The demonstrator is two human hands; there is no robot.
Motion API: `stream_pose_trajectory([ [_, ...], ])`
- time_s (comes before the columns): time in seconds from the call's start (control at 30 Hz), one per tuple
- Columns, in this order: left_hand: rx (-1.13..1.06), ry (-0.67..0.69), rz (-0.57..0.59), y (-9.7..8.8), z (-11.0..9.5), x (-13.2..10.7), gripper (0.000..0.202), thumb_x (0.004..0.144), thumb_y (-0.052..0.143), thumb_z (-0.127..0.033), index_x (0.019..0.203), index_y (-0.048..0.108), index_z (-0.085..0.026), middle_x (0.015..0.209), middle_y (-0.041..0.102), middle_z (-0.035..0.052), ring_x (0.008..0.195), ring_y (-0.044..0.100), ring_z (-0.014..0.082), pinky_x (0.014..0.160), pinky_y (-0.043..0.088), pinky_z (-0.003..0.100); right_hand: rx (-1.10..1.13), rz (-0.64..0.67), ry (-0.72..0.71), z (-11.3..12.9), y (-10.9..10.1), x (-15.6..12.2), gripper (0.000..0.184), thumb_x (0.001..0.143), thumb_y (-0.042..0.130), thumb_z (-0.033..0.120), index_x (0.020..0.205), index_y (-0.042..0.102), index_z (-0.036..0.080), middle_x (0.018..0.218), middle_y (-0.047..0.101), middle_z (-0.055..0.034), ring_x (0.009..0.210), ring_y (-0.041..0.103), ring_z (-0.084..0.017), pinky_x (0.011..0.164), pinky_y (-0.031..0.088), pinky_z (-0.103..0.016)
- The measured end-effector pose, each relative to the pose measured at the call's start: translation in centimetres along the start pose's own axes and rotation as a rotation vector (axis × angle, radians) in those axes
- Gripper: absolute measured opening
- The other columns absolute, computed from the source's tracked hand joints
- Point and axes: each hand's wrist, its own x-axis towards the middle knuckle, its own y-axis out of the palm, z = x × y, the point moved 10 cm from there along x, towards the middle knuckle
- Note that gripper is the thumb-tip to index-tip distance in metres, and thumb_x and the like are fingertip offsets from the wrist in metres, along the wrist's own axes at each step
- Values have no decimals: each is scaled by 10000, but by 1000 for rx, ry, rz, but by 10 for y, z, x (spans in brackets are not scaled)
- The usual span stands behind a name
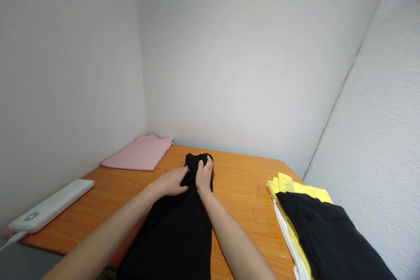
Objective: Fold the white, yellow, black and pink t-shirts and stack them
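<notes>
A long black garment [179, 227] lies down the middle of the orange wooden table [243, 183], its far end near the wall. My left hand [172, 181] rests flat on the cloth near that far end, fingers stretched toward the right. Right beside it, my right hand [204, 175] is closed, its fingers pinching a bunched fold of the black fabric at the garment's far end. The two hands nearly touch.
A folded pink cloth [139, 153] lies at the table's far left corner. A white power bank [49, 206] with a cable sits at the left edge. At the right, a pile of yellow, white and black clothes [315, 223] sits on the table. Walls enclose three sides.
</notes>
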Motion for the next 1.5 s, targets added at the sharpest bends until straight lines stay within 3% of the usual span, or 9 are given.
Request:
stream_pose_trajectory([
  [0.1, 79, 72, 65, 15, -7, -21, 672, 730, 575, -120, 1391, 453, -103, 1533, 363, 168, 1418, 346, 263, 1163, 297, 380, -130, -18, -258, 32, -1, -11, 505, 939, 304, 257, 1398, 428, 83, 1522, 356, -135, 1433, 245, -199, 1178, 176, -385],
  [0.2, 157, 91, 94, 26, 0, -35, 731, 745, 429, -24, 1467, 345, -95, 1570, 284, 144, 1454, 263, 200, 1192, 235, 366, -342, 220, -432, 48, 31, -28, 469, 948, 327, 241, 1368, 513, 146, 1531, 368, -82, 1460, 187, -202, 1194, 74, -418],
  [0.4, 157, 68, 101, 40, 23, -50, 716, 821, 335, -54, 1525, 235, -140, 1593, 192, 99, 1463, 211, 173, 1194, 229, 364, -557, 572, -257, 10, 70, -38, 637, 990, 186, 538, 1500, 347, 191, 1576, 253, -94, 1466, 171, -280, 1168, 118, -508],
  [0.63, 101, 26, 125, 40, 17, -49, 620, 916, 347, -159, 1518, 233, -62, 1590, 181, 160, 1466, 201, 209, 1200, 198, 366, -607, 719, -359, 17, 69, -35, 615, 1001, 181, 525, 1517, 298, 211, 1587, 217, -54, 1474, 140, -248, 1180, 121, -470],
  [0.77, 73, 17, 69, 15, 11, -86, 632, 986, 338, -371, 1535, 193, -92, 1602, 155, 144, 1476, 172, 232, 1205, 191, 403, -590, 638, -404, 24, 39, -34, 586, 1006, 277, 474, 1522, 281, 195, 1598, 180, -59, 1485, 63, -225, 1192, 47, -459],
  [0.93, 83, 155, -108, -17, -6, -177, 539, 998, 347, -297, 1526, 258, -240, 1584, 278, 50, 1457, 255, 210, 1198, 238, 434, -500, 615, -503, 27, -37, -68, 567, 986, 368, 476, 1481, 376, 198, 1562, 297, -75, 1472, 157, -234, 1194, 113, -477],
  [1.17, 278, 447, -15, 9, -53, -245, 885, 747, 414, 22, 1543, 182, -288, 1593, 245, 17, 1447, 283, 224, 1187, 271, 461, -437, 844, -650, 36, -145, -170, 743, 865, 608, 532, 1507, 305, 313, 1539, 343, -59, 1442, 260, -225, 1187, 221, -445],
  [1.3, 363, 511, -144, 20, -59, -238, 890, 723, 358, 100, 1510, 292, -310, 1544, 368, 19, 1408, 368, 197, 1170, 320, 409, -532, 839, -722, 32, -159, -209, 985, 734, 750, 333, 1542, 192, 269, 1578, 228, -85, 1456, 202, -261, 1187, 233, -469],
  [1.5, 330, 590, -299, 25, -71, -236, 654, 854, 393, 35, 1422, 449, -286, 1462, 499, 36, 1354, 445, 192, 1141, 374, 370, -693, 639, -835, 17, -150, -226, 793, 773, 422, -41, 1505, 319, 246, 1546, 315, -73, 1441, 256, -214, 1161, 321, -452],
])
